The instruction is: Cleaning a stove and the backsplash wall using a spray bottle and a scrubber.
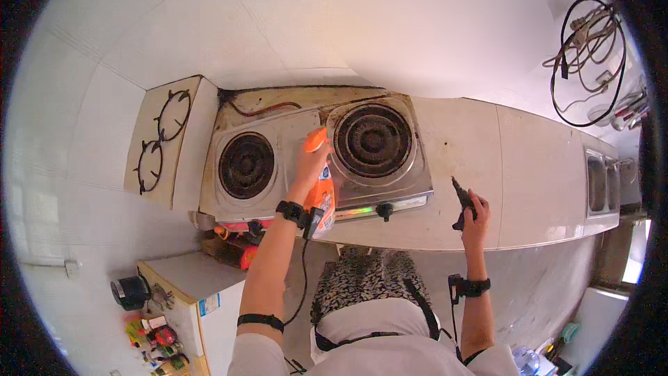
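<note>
An orange spray bottle [322, 190] is gripped at its neck by my left hand [309, 162], its orange spray head pointing away from me. It stands in front of the gap between two stove units: a smaller burner [246, 165] on the left and a larger burner [372, 140] on the right. Both burners look dark and sooty, without their pot stands. My right hand [477, 214] pinches a crumpled dark cloth [462, 197] over the counter, right of the stove. A black knob [384, 211] sits on the stove's front panel.
Two black pot-support rings [174, 115] lie on a ledge at the left. The tiled counter [464, 141] runs right to a double sink [596, 183]. Coiled cables [589, 57] hang on the right wall. A white cabinet [222, 318] stands at lower left.
</note>
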The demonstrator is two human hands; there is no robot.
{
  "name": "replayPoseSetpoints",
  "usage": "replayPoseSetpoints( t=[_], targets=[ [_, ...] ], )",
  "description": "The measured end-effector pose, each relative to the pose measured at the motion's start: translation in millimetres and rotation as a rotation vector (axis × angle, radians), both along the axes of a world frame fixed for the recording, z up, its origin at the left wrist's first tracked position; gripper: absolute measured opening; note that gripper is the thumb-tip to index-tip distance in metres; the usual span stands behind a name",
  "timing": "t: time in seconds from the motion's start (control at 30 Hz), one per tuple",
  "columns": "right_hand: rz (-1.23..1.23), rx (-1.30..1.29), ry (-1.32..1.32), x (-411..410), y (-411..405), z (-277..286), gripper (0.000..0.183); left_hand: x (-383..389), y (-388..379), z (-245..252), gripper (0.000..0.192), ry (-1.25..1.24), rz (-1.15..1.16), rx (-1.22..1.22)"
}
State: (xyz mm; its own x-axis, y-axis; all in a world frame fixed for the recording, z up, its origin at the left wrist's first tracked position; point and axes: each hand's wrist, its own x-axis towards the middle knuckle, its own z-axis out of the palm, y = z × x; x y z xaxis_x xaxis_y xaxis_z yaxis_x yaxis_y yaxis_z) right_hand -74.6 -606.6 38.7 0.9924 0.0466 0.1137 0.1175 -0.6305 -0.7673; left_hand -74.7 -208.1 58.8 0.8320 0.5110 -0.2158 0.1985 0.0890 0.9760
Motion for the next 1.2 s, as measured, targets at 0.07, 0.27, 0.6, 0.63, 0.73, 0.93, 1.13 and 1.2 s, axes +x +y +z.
replayPoseSetpoints(
  t=[0.07,0.27,0.6,0.63,0.73,0.93,1.13,1.2],
  targets=[
    [-0.001,0.051,0.036,-2.9,-2.2,-7.5,0.044,7.6,6.9,-1.9,0.023,0.009,0.016,0.015],
    [-0.041,0.052,0.038,-4.4,1.6,-13.7,0.043,21.4,29.8,-19.9,0.012,0.190,0.006,0.088],
    [-0.077,0.119,0.052,-1.7,10.6,-14.2,0.040,19.7,44.1,-14.1,0.013,0.153,-0.033,0.232],
    [-0.086,0.103,0.063,-1.6,11.8,-12.5,0.039,21.1,43.9,-9.7,0.013,0.173,-0.054,0.321],
    [-0.094,0.082,0.067,-2.3,13.6,-10.2,0.038,27.8,32.6,3.0,0.014,0.129,0.065,0.179],
    [-0.108,0.119,0.095,-5.2,15.4,-4.7,0.038,40.2,33.4,1.4,0.012,0.160,-0.094,0.269],
    [-0.145,0.113,0.125,-8.9,8.3,-5.9,0.039,52.1,18.7,11.3,0.013,0.118,-0.120,0.310],
    [-0.151,0.108,0.117,-10.6,5.8,-6.4,0.040,57.1,14.0,14.9,0.014,0.090,-0.154,0.283]
  ],
)
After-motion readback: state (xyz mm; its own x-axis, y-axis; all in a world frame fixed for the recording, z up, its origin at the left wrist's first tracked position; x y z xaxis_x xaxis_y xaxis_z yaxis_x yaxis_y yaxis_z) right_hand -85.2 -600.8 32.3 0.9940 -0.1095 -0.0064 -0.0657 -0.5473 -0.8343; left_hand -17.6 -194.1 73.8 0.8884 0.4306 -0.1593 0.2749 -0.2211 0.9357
